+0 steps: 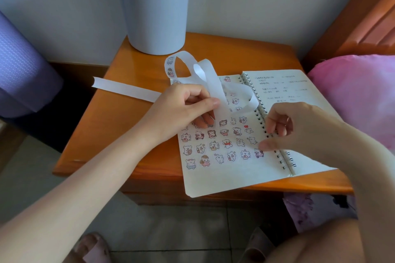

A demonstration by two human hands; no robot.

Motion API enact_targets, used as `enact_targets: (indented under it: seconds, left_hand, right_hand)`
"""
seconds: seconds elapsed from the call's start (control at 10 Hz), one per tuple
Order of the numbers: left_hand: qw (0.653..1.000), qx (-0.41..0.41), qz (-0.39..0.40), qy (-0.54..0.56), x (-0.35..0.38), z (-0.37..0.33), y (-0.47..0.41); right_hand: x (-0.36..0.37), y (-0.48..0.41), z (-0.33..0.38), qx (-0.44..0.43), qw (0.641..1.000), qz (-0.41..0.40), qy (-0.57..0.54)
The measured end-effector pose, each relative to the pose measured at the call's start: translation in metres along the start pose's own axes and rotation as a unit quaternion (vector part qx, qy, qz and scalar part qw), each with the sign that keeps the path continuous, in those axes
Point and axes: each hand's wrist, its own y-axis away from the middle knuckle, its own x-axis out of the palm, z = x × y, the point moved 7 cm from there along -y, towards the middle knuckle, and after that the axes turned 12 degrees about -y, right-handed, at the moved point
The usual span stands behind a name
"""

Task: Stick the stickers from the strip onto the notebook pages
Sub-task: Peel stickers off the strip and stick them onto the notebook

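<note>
my left hand [183, 107] hides part of the sticker rows [212, 133] and the strip [126, 89] under my thumb | my right hand [299, 126] covers the notebook [235, 175] spiral [284, 160] mid-length, can't tell if its fingertips hold anything | handwriting [277, 87] at 2 o'clock too small to read | bin [156, 17] rim cut off at 12, purple roll [21, 66] at 9

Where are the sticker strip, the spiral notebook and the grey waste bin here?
sticker strip [126, 90]: head view, on its flat white tail end.
spiral notebook [224, 179]: head view, bare bottom of the left page.
grey waste bin [156, 19]: head view, middle of its outer wall.
</note>
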Motion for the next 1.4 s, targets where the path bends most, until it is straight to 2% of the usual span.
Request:
enact_targets:
  seconds: [0.7, 1.0, 1.1, 1.2, 1.4]
  left_hand:
    - [1.000, -0.004, 0.005, -0.001, 0.001, 0.001, -0.001]
    - [1.000, 0.006, 0.003, 0.007, 0.001, 0.001, -0.001]
    - [1.000, 0.007, 0.001, 0.026, 0.000, -0.001, -0.001]
    - [0.998, 0.005, -0.003, 0.061, 0.000, -0.001, -0.002]
    - [0.996, 0.025, -0.030, 0.075, -0.006, -0.004, -0.001]
  right_hand:
    - [0.003, 0.001, -0.004, -0.002, 0.999, 0.037, 0.026]
    - [0.004, -0.004, 0.000, 0.000, 0.999, -0.012, 0.042]
    - [-0.005, -0.005, 0.008, -0.066, 0.995, -0.073, -0.025]
    - [-0.012, 0.000, 0.027, -0.165, 0.962, -0.163, -0.148]
    - [0.010, -0.007, 0.043, -0.222, 0.936, -0.166, -0.217]
